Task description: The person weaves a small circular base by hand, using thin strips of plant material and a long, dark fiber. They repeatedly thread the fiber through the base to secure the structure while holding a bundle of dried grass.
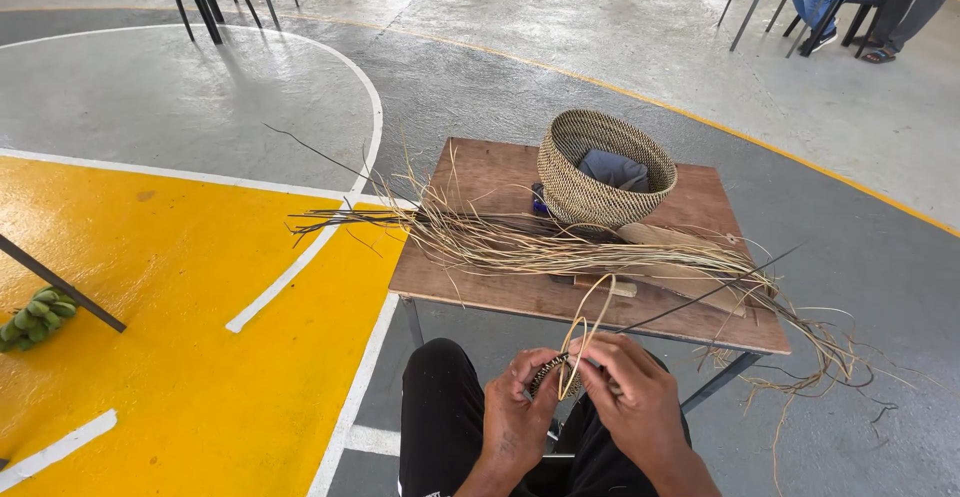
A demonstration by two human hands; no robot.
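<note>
So the left hand point(515, 419) and right hand point(632, 392) are both closed around a tiny coiled weaving start point(549, 370), held over the lap just in front of the worktop point(520, 297). Left fingers pinch the little dark-and-tan coil from below, right fingers are curled shut over its other side and over a pale fibre strand point(585, 329) that loops up above the hands. A long thin dark rod point(700, 299) sticks out from between the hands, up and to the right across the worktop's corner.

Progress-wise, I'd say this piece is barely begun: the coil is a small nub, no walls, no real base to speak of. Nearly all the weaving looks left to do.

For comparison, a finished woven basket point(603, 169) sits upright at the back of the wooden worktop with a grey cloth point(614, 170) tucked inside. In front of it lies a big loose bundle of dried straw fibres point(560, 247) spread across the board, ends hanging off both sides. There's also what looks like a wooden-handled tool point(600, 283) half buried under the straw, can't tell exactly what kind.

Off to the left on the painted floor point(180, 337) there's a green bunch of bananas point(36, 317).
</note>
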